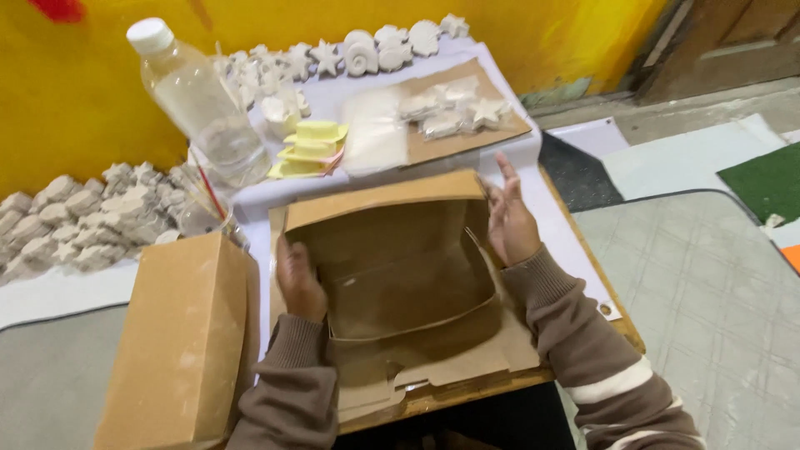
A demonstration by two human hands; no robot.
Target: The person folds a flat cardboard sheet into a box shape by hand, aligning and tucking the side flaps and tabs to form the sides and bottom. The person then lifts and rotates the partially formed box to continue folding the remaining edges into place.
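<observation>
A brown cardboard box [392, 283] stands open and half folded on the small table in front of me, with nothing inside it. My left hand [298, 282] presses against its left wall, fingers curled over the edge. My right hand [508, 218] lies flat against its right wall, fingers stretched upward. Both arms wear brown sleeves. Flat cardboard blanks [467, 367] lie under the box at the table's near edge.
A closed brown box [179, 342] stands at the left. A clear plastic bottle [200, 100], a jar of brushes [204, 208], yellow trays [312, 146], bagged white figures [450, 108] and rows of white plaster shapes [367, 50] sit behind. More plaster pieces [83, 212] are piled far left.
</observation>
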